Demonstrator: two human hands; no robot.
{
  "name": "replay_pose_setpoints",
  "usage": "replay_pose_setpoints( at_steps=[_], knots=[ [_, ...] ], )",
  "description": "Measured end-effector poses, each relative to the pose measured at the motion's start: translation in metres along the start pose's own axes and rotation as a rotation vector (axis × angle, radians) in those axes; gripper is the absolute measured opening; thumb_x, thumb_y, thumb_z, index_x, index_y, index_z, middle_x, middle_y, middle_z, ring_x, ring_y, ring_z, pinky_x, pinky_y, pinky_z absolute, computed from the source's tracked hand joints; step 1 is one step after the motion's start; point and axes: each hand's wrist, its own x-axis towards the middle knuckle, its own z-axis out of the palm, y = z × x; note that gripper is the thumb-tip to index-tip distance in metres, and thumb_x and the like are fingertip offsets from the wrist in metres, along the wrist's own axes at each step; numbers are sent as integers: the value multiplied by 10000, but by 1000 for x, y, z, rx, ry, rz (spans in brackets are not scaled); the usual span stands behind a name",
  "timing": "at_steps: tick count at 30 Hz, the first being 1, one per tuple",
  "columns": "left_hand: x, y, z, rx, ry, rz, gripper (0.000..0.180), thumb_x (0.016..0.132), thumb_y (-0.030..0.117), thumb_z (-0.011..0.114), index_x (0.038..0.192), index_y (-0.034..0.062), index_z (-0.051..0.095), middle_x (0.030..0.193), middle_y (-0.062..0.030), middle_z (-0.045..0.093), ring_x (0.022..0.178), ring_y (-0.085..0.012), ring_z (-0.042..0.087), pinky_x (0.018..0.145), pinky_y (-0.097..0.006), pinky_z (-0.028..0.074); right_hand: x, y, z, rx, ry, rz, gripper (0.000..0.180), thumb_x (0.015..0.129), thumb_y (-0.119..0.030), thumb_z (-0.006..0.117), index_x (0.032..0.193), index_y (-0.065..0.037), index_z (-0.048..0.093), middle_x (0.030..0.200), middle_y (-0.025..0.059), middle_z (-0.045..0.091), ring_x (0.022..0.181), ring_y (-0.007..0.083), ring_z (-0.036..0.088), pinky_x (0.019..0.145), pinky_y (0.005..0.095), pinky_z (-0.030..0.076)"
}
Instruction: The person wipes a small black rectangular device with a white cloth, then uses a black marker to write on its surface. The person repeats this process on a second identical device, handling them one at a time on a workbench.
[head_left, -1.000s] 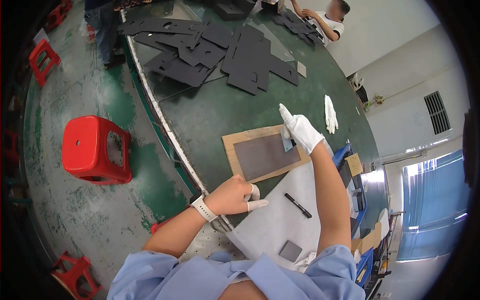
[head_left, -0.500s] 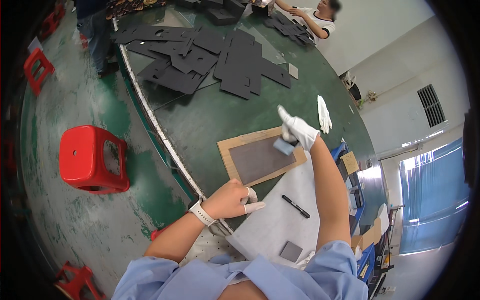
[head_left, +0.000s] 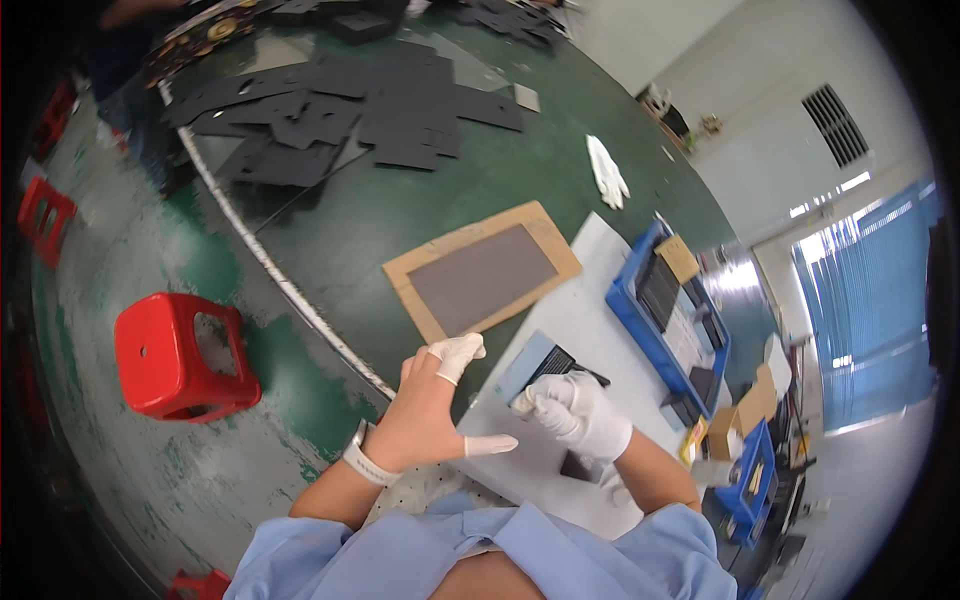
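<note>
Your right hand point(head_left: 578, 412), in a white glove, is clamped around the near corner of a small grey-blue card point(head_left: 535, 366), fingers curled tight on it. The card tilts up and away from that hand, over a white sheet point(head_left: 590, 320) that lies on the green tabletop point(head_left: 370, 215).

Your left hand point(head_left: 425, 415) is just left of the right one, bare except for white finger cots on the thumb and forefinger. It is spread apart and holds nothing; the thumb points toward the gloved hand without touching the card.

Just beyond both hands lies a brown cardboard board point(head_left: 480, 270) with a dark grey panel in its middle, flat on the tabletop. To the right of it, past the right hand, stands a blue tray point(head_left: 640, 320) holding dark parts.

Farther out, a loose white glove point(head_left: 607, 172) lies on the tabletop, and beyond the left hand a spread of black cut sheets point(head_left: 340, 110) covers the far end. Down to the left, a red stool point(head_left: 175, 355) stands on the floor.
</note>
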Motion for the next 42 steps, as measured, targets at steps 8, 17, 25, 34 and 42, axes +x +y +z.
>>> replay_pose_setpoints(
  at_steps=[8,17,25,34,42],
  knots=[
    [-8,18,57,320,-78,128,865,521,295,838,1245,-3,471,1103,-117,511,1014,-300,467,898,-423,304,-52,3,38,-42,235,-186,307,938,-312,479,1089,-72,598,970,121,647,874,319,622,802,368,489],
    [-17,40,85,175,-95,228,624,560,237,841,1106,75,586,974,-44,565,918,-240,516,846,-370,310,-101,13,12,316,774,162,337,963,-254,487,1203,-32,570,983,69,657,844,112,597,733,248,475],
    [-32,57,88,182,-84,274,694,574,265,841,1169,53,555,1051,-71,551,942,-264,495,859,-382,328,-118,21,-1,549,532,196,423,883,-98,629,1280,-32,498,815,-1,578,749,32,521,633,188,443],
    [-47,76,111,424,-217,-64,970,575,415,843,1271,-86,389,1004,-194,579,873,-362,557,819,-435,387,-105,37,37,580,865,214,616,821,-78,684,1369,-26,407,769,-14,595,639,33,523,555,180,428],
    [-43,66,134,284,-82,73,968,602,263,799,1350,-96,301,952,-138,568,896,-297,518,841,-419,349,-111,24,31,729,485,237,531,696,-21,745,1191,-12,552,1034,47,649,920,101,602,807,276,497]
  ],
)
